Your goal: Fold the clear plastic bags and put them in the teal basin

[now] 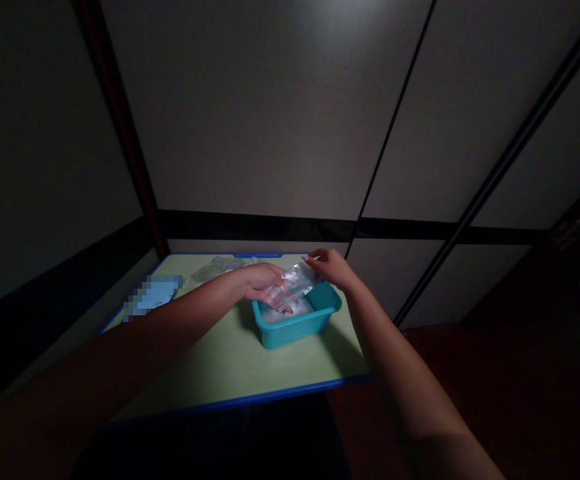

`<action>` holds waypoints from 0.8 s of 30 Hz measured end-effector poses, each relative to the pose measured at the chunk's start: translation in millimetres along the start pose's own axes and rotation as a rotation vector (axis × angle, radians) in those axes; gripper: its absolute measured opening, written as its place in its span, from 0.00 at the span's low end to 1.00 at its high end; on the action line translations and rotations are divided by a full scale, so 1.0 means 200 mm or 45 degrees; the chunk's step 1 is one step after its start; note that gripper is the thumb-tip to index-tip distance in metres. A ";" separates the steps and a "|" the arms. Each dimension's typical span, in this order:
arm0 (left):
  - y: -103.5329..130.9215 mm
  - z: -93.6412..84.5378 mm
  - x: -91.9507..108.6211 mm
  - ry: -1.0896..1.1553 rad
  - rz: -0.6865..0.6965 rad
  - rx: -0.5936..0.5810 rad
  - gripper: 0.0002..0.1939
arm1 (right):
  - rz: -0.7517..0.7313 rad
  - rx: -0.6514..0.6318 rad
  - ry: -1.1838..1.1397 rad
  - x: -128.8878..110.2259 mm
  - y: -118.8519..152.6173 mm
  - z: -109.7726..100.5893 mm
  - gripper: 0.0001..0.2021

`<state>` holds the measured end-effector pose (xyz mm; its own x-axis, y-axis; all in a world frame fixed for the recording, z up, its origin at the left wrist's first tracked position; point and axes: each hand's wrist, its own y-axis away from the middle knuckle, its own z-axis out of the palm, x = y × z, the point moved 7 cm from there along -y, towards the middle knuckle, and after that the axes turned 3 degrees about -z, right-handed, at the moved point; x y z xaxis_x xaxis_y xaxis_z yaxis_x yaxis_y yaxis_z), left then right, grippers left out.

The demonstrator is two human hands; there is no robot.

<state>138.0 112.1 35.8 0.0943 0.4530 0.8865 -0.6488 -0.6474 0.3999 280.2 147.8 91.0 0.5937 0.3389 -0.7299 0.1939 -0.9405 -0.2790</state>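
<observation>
Clear bag (297, 281) looks light, slippery; best edge-held; right grip (329, 265) pinches one end; left grip (264, 281) loosely clasps the other

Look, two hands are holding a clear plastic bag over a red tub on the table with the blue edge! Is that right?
Not quite: the head view shows the tub is turquoise, not red. The left hand and right hand do hold a clear plastic bag over it, on the table with the blue edge.
</observation>
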 end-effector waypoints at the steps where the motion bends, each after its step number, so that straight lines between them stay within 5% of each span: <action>1: 0.00 0.00 0.00 -0.020 0.002 -0.004 0.07 | -0.007 -0.030 0.029 0.00 0.00 0.00 0.10; 6: -0.01 -0.01 0.01 -0.217 -0.008 0.077 0.06 | -0.066 -0.227 0.179 -0.01 -0.01 0.03 0.05; 16: 0.02 0.03 0.03 -0.609 -0.144 0.355 0.08 | -0.147 -0.432 0.535 -0.06 0.02 0.09 0.16; 24: -0.01 0.04 -0.01 -1.175 -0.372 0.312 0.14 | -0.069 -0.555 0.910 -0.03 0.04 0.14 0.16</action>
<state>144.7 107.6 36.3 0.8425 0.0287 0.5380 -0.3427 -0.7419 0.5763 256.2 139.1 76.0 0.8983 0.4254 -0.1102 0.4341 -0.8980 0.0713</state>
